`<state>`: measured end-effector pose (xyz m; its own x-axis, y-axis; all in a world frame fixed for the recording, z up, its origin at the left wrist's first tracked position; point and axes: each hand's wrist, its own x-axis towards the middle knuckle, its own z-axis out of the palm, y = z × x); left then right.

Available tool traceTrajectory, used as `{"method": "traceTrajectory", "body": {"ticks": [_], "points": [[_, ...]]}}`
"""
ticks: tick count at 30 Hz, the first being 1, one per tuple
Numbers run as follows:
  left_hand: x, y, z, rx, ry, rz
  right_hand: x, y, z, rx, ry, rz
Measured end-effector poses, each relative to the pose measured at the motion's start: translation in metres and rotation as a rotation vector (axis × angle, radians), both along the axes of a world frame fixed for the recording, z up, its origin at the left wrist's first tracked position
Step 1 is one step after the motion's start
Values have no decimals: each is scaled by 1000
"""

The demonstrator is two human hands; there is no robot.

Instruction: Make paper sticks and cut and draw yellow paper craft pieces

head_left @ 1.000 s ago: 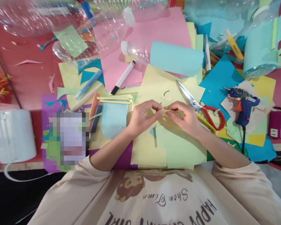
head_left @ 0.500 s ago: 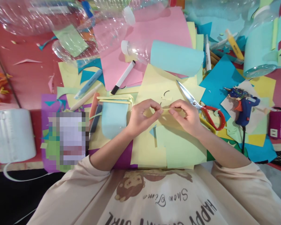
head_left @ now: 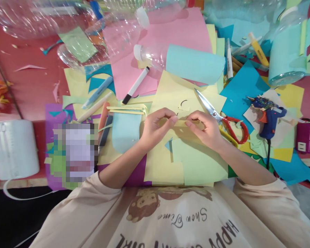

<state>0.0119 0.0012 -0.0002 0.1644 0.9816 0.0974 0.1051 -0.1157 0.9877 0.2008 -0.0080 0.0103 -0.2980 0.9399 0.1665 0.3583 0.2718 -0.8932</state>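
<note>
A narrow pale yellow paper strip (head_left: 181,123) stretches between my two hands, over a pale yellow sheet (head_left: 161,165). My left hand (head_left: 158,126) pinches its left end between thumb and forefinger. The other end is pinched in my right hand (head_left: 204,128). Just beyond the fingers lies a small paper scrap (head_left: 184,108) with a dark curved mark. Red-handled scissors (head_left: 228,124) lie beside my right hand, blades slightly apart and pointing away. A light green sheet (head_left: 204,160) is below the hands, and a light blue rounded paper piece (head_left: 126,131) lies left of my left hand.
A bottle wrapped in light blue paper (head_left: 195,63) lies on its side at the back. A blue glue gun (head_left: 270,122) rests on paper at right. Clear plastic bottles (head_left: 80,44) crowd the back left. A white marker (head_left: 136,85) and a white device (head_left: 14,150) are further left.
My fingers have shifted very slightly on the strip, which now shows a bit more of its flat face. At far right, the blue paper's corner has spread outward.
</note>
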Motion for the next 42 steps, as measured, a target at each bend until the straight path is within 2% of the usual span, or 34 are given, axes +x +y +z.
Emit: {"method": "traceTrajectory", "body": {"ticks": [3,8,13,19,24,26,31,36,39,42], "points": [[0,2,-4,35,-85,111,1,1,1,-80,69,-65],[5,0,-11,105,-53,-91,3,6,3,-268,241,-206],[5,0,-13,136,-28,4,1,7,4,-347,276,-187],[2,-1,-6,92,-11,123,-1,4,3,-292,250,-123],[3,1,-3,54,8,224,5,6,-6,-190,278,-336],[2,2,-1,32,34,199,7,6,-9,-212,315,-358],[0,1,1,-3,90,34,2,4,-3,-268,375,-270],[2,-1,0,59,32,-88,-2,-1,2,-344,409,-70],[0,1,5,130,97,-54,-1,-3,1,-368,367,14],[-14,3,18,165,185,37,1,-2,2,-329,342,26]]}}
